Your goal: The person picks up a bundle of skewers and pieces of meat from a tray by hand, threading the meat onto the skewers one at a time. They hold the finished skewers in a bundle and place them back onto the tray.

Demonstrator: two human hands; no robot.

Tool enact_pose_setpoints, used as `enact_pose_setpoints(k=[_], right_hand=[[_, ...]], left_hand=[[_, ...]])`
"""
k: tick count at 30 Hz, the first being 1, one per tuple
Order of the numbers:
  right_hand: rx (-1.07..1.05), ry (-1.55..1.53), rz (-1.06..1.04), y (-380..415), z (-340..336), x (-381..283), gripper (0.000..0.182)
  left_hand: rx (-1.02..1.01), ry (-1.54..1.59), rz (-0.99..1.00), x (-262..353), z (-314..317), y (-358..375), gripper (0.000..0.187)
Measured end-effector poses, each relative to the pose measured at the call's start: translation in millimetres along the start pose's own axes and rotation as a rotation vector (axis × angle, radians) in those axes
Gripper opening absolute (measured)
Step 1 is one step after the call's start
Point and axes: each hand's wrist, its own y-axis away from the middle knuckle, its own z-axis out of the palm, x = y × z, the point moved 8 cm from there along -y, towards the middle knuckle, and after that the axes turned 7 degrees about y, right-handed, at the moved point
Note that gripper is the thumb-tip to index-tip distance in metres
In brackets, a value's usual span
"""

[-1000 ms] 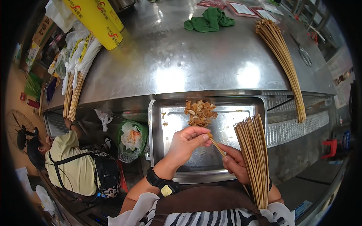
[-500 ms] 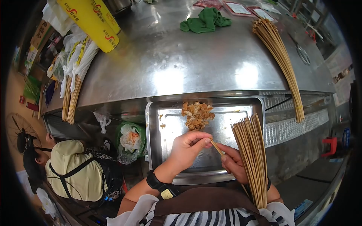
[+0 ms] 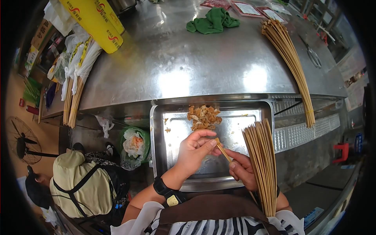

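My right hand (image 3: 243,170) grips a thin bamboo skewer (image 3: 224,152), its tip pointing up and left over the tray. At that tip is a small brown food piece (image 3: 217,141), pinched by the thumb and fingers of my left hand (image 3: 192,152). Below both hands lies a metal tray (image 3: 154,137) holding a pile of similar brown food pieces (image 3: 204,117) near its far side. A thick bundle of skewers (image 3: 261,164) stands points-up against my apron, in front of my right wrist and partly hiding it.
Beyond the tray is a steel table with a green cloth (image 3: 214,21), a long skewer bundle (image 3: 291,62), scissors (image 3: 312,55) and yellow boxes (image 3: 102,31). Wrapped skewers (image 3: 76,90) overhang its left edge. A bagged bin (image 3: 135,145) and a bending person (image 3: 80,184) are at left.
My left fingers have loosened and shifted slightly, showing more of the food piece at the skewer tip. The person at left has leaned lower, uncovering a fan.
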Motion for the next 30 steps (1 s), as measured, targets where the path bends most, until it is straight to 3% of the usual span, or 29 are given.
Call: enact_pose_setpoints(k=[11,30], right_hand=[[-0.015,-0.044,-0.031,-3.8,0.6,0.9,0.042],[0.108,-0.119,-0.052,-2.0,-8.9,-6.8,0.015]], left_hand=[[0.053,0.167,-0.215,-25.7,-8.5,0.1,0.017],[-0.015,0.38,-0.274,-38.4,13.7,8.0,0.02]])
